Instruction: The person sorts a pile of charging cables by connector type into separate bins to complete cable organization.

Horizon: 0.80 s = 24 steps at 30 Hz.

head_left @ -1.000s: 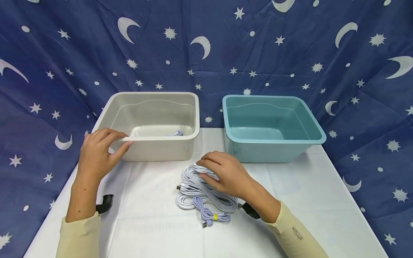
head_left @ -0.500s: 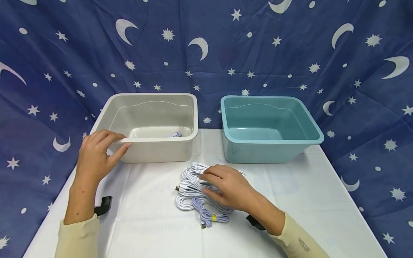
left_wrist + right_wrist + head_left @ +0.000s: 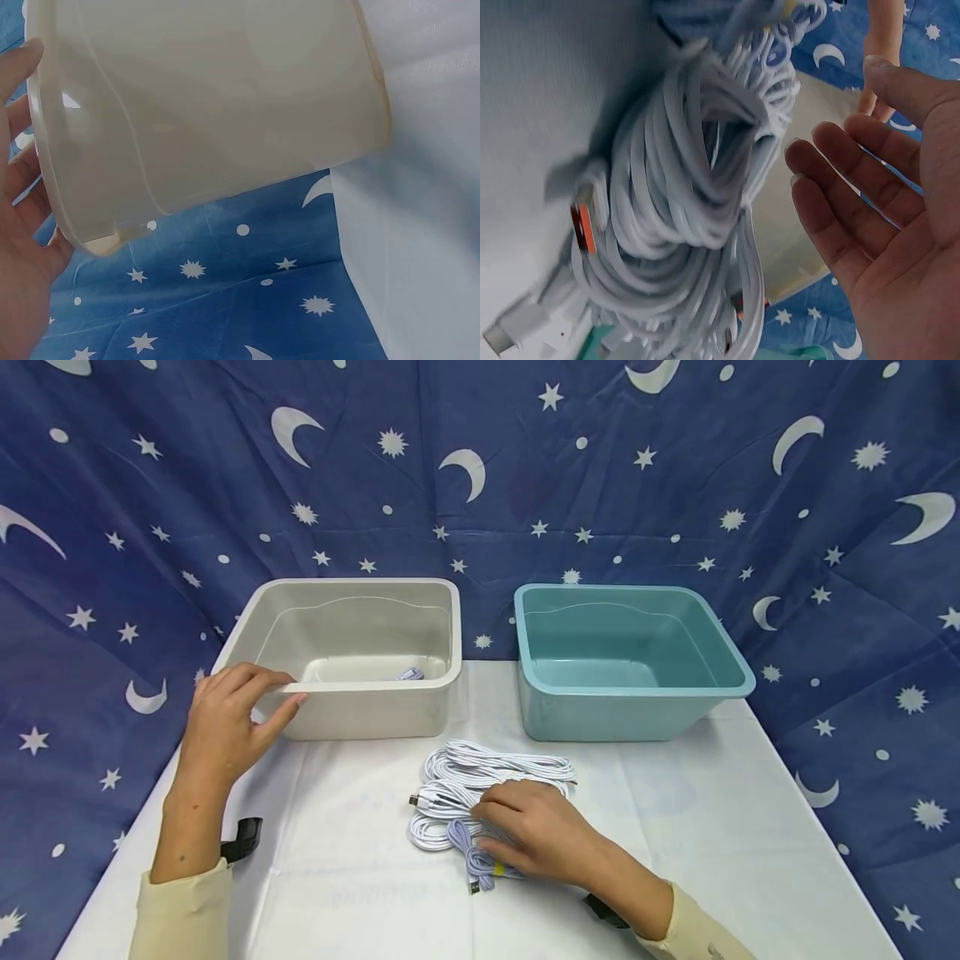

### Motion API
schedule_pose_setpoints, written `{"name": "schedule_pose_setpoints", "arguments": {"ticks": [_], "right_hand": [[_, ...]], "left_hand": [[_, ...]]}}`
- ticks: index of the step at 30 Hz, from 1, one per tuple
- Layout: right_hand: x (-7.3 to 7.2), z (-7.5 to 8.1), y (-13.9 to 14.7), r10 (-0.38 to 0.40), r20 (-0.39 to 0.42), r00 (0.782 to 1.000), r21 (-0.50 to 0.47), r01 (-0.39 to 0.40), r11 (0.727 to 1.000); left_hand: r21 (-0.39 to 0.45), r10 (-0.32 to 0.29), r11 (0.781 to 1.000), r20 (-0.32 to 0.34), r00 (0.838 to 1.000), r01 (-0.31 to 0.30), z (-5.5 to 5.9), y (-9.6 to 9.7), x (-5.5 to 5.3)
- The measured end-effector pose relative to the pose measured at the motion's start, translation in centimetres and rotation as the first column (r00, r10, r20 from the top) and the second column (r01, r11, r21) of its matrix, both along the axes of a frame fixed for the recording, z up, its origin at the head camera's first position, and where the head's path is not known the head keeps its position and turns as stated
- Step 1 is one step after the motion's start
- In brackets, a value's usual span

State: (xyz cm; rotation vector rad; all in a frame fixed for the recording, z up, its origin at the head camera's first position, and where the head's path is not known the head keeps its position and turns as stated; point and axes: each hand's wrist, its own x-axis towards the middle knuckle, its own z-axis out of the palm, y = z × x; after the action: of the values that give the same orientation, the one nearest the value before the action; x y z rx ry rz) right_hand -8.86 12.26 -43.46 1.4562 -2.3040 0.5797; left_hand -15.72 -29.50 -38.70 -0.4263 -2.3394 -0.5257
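Note:
My left hand (image 3: 225,727) holds the near rim of a beige plastic bin (image 3: 375,712) at its left corner, fingers over the edge and thumb on the outer wall. Over the pile of coiled white USB cables (image 3: 457,768) hovers my right hand (image 3: 536,831), its fingers loosely bent. In the right wrist view the fingers (image 3: 877,176) are apart from the white cables (image 3: 675,165). A lilac USB cable (image 3: 468,852) with a yellow tie lies at the pile's near side, partly hidden by that hand.
A teal bin (image 3: 637,718) stands on the right of the white-covered table (image 3: 360,860). Inside the beige bin a small lilac coil (image 3: 411,674) shows above the near rim. A blue curtain (image 3: 525,485) with moons and stars hangs close behind the bins.
My right hand has moved back toward me, from the far part of the white cables to above the lilac cable. The left hand has stayed on the beige bin's rim.

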Motion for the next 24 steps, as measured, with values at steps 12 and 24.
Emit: {"name": "schedule_pose_setpoints", "arguments": {"ticks": [12,24], "right_hand": [[0.8,-1.1,-0.5,0.015,0.067,0.998,0.068,-0.02,0.997],[1.3,-1.5,-0.7,-0.015,0.137,0.991,0.25,-0.02,0.968]], "left_hand": [[-0.009,-0.031,0.999,-0.016,0.999,0.03,0.1,-0.1,0.1],[-0.012,-0.028,1.0,-0.008,1.0,0.028,0.0,-0.1,0.0]]}}
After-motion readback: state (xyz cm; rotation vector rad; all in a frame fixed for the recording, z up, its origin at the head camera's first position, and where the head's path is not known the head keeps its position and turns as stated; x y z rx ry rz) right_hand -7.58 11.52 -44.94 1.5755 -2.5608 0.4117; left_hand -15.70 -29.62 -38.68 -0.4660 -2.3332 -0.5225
